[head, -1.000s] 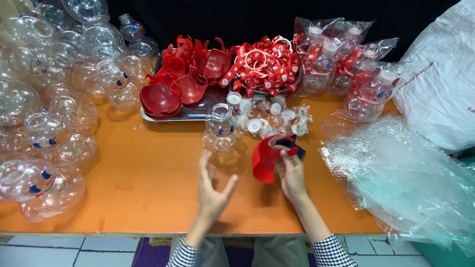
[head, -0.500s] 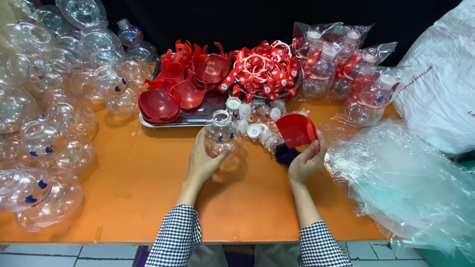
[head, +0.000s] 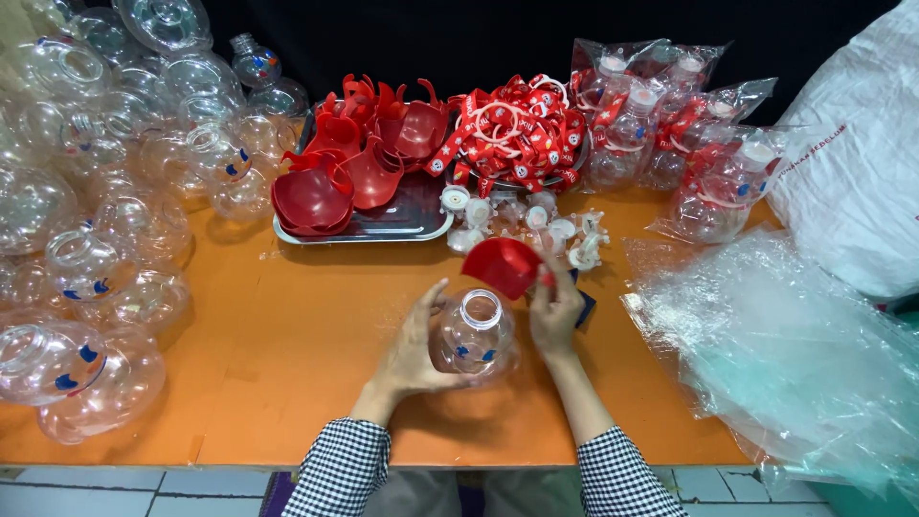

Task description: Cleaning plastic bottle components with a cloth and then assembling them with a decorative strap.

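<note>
My left hand point(head: 414, 347) grips a clear round plastic bottle point(head: 475, 337) with blue marks, its open neck facing up, over the orange table point(head: 287, 364). My right hand point(head: 556, 308) holds a red plastic cap piece point(head: 504, 265) just above and to the right of the bottle's mouth, and its palm rests against the bottle's right side.
A metal tray point(head: 412, 222) holds several red cap pieces point(head: 354, 168). Red lanyards point(head: 517, 129) and small white caps point(head: 522, 222) lie behind the bottle. Many clear bottles point(head: 105, 191) crowd the left. Bagged bottles point(head: 689, 153) and loose plastic bags point(head: 795, 354) lie on the right.
Both hands drew the bottle and red piece toward me from near the white caps. The red piece now sits close to the bottle's mouth.
</note>
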